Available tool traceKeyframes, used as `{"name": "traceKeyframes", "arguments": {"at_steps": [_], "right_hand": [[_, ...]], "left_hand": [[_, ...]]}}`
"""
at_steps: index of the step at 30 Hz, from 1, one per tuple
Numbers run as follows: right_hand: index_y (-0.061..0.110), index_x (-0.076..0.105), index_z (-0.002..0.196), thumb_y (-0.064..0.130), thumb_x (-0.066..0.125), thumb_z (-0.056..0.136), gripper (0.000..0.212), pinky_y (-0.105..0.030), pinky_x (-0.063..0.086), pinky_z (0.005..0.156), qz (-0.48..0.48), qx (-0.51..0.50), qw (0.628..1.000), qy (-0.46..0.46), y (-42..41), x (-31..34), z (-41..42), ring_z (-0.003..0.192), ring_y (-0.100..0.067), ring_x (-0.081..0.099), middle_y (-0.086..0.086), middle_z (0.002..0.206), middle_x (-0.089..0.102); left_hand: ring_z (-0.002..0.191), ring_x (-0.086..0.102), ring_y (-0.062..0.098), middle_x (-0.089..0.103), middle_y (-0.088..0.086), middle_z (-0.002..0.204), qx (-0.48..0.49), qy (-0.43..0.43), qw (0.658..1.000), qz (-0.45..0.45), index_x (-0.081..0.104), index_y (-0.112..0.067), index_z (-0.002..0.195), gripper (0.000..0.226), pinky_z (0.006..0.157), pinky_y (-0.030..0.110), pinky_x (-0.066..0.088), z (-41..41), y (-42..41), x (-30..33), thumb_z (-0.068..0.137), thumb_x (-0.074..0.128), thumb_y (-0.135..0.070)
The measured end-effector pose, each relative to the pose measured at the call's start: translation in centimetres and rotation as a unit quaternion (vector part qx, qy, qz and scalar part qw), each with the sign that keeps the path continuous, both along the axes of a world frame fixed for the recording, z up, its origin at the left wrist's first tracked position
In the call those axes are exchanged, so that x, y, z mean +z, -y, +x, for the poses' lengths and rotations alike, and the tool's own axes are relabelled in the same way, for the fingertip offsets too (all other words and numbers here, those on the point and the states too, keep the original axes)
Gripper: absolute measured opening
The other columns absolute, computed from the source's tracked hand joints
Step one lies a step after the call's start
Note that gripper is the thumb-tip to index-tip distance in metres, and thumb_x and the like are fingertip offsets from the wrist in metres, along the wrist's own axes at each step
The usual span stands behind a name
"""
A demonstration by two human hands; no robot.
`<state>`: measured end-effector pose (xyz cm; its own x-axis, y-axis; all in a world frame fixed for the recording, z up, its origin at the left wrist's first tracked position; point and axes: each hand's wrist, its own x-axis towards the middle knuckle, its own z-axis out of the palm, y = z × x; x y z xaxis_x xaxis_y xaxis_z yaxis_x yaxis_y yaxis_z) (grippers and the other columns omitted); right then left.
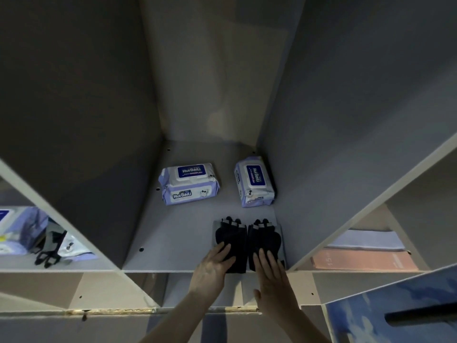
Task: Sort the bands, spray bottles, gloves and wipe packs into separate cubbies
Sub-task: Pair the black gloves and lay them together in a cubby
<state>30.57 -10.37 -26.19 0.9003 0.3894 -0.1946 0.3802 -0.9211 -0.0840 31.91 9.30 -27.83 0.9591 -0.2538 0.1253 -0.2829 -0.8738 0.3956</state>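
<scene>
A pair of black gloves (247, 237) on a grey backing card lies at the front right of the middle cubby's floor (173, 231). My left hand (212, 266) rests on the left glove with straight fingers. On the right glove my right hand (272, 276) lies flat, fingers spread. Two purple-and-white wipe packs sit further back in the same cubby: one (189, 183) at the centre left, the other (254, 181) against the right wall.
The left cubby holds more wipe packs (19, 229) and another black glove (50, 246). In the right cubby lie flat packs, a purple one (366, 240) and an orange one (363, 261). A blue patterned surface (400, 310) fills the lower right corner.
</scene>
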Motion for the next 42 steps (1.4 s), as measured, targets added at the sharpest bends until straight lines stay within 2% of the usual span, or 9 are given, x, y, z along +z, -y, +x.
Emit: {"name": "traceKeyframes", "arguments": {"at_steps": [4, 7, 9, 14, 17, 21, 24, 31, 42], "right_hand": [[0.01, 0.047, 0.132, 0.049, 0.089, 0.032, 0.115, -0.032, 0.033, 0.105, -0.014, -0.031, 0.999, -0.012, -0.2, 0.5, 0.6, 0.124, -0.029, 0.048, -0.009, 0.136, 0.055], [0.009, 0.026, 0.148, 0.046, 0.069, 0.076, 0.092, -0.04, 0.023, 0.113, -0.015, -0.027, 0.999, 0.007, -1.2, 3.0, 1.0, 0.142, -0.032, 0.029, -0.007, 0.155, 0.02], [0.01, 0.008, 0.151, 0.037, 0.05, 0.088, 0.08, -0.043, 0.016, 0.115, 0.034, -0.033, 0.999, 0.013, -2.1, 4.2, 1.3, 0.146, -0.03, 0.018, -0.01, 0.159, 0.014], [0.028, 0.006, 0.152, 0.04, 0.047, 0.093, 0.072, -0.024, 0.02, 0.114, 0.162, -0.034, 0.984, -0.058, -5.3, 8.9, 1.7, 0.145, -0.012, 0.016, 0.005, 0.159, 0.013], [0.033, 0.022, 0.148, 0.031, 0.059, 0.091, 0.068, -0.02, 0.037, 0.102, 0.276, -0.035, 0.955, -0.108, -7.7, 11.5, 1.2, 0.131, -0.004, 0.041, 0.016, 0.149, 0.029], [0.041, 0.04, 0.136, 0.019, 0.068, 0.085, 0.062, -0.018, 0.049, 0.088, 0.372, -0.012, 0.912, -0.176, -12.0, 13.1, -0.4, 0.107, 0.003, 0.057, 0.012, 0.127, 0.053], [0.052, 0.046, 0.119, 0.013, 0.073, 0.08, 0.062, -0.018, 0.052, 0.082, 0.417, 0.015, 0.886, -0.2, -15.3, 13.8, -2.3, 0.096, 0.005, 0.061, 0.019, 0.113, 0.058], [0.056, 0.044, 0.115, 0.012, 0.071, 0.081, 0.062, -0.007, 0.047, 0.076, 0.4, 0.088, 0.884, -0.225, -23.0, 13.7, -5.9, 0.098, 0.008, 0.058, 0.014, 0.113, 0.06], [0.043, 0.043, 0.127, 0.029, 0.061, 0.089, 0.044, -0.023, 0.036, 0.106, 0.328, 0.106, 0.924, -0.168, -40.6, 11.3, -7.8, 0.129, 0.002, 0.038, 0.019, 0.136, 0.04]], "left_hand": [[0.135, 0.043, 0.024, 0.048, 0.001, 0.144, -0.033, -0.063, 0.997, 0.025, 0.063, -0.023, 0.124, 0.045, 0.108, 0.036, 0.041, 0.0, 0.2, 1.7, 0.079, 0.066, -0.014], [0.148, 0.007, 0.015, 0.016, -0.005, 0.159, -0.039, -0.116, 0.988, 0.095, 0.038, -0.027, 0.144, 0.049, 0.12, 0.044, 0.002, 0.4, -0.3, 3.2, 0.096, 0.041, -0.033], [0.148, 0.005, 0.013, 0.016, -0.005, 0.159, -0.019, -0.119, 0.99, 0.074, 0.037, -0.03, 0.144, 0.05, 0.12, 0.044, -0.003, 0.8, -0.7, 4.6, 0.096, 0.041, -0.04], [0.131, 0.047, 0.019, 0.046, 0.0, 0.145, 0.127, -0.014, 0.984, -0.124, 0.053, -0.027, 0.134, 0.053, 0.107, 0.044, 0.04, -1.7, -3.6, 8.0, 0.081, 0.054, -0.031], [0.127, 0.051, 0.014, 0.039, -0.007, 0.149, 0.209, -0.007, 0.955, -0.209, 0.047, -0.03, 0.138, 0.054, 0.101, 0.026, 0.043, -4.7, -5.8, 9.7, 0.086, 0.049, -0.04], [0.101, 0.064, 0.007, 0.051, -0.016, 0.134, 0.302, 0.017, 0.903, -0.304, 0.057, -0.032, 0.128, 0.051, 0.085, 0.025, 0.051, -8.9, -9.6, 11.6, 0.079, 0.06, -0.047], [0.096, 0.062, -0.004, 0.057, -0.028, 0.117, 0.36, 0.03, 0.857, -0.368, 0.06, -0.044, 0.114, 0.037, 0.082, 0.022, 0.051, -11.8, -12.7, 12.7, 0.082, 0.07, -0.027], [0.093, 0.062, -0.008, 0.059, -0.021, 0.11, 0.426, 0.041, 0.801, -0.418, 0.063, -0.035, 0.115, 0.036, 0.08, 0.016, 0.053, -15.5, -20.2, 13.4, 0.087, 0.066, -0.012], [0.09, 0.063, -0.003, 0.057, -0.013, 0.112, 0.393, 0.024, 0.835, -0.385, 0.064, -0.027, 0.117, 0.038, 0.086, 0.026, 0.053, -18.3, -37.6, 14.9, 0.084, 0.066, -0.008]]}}
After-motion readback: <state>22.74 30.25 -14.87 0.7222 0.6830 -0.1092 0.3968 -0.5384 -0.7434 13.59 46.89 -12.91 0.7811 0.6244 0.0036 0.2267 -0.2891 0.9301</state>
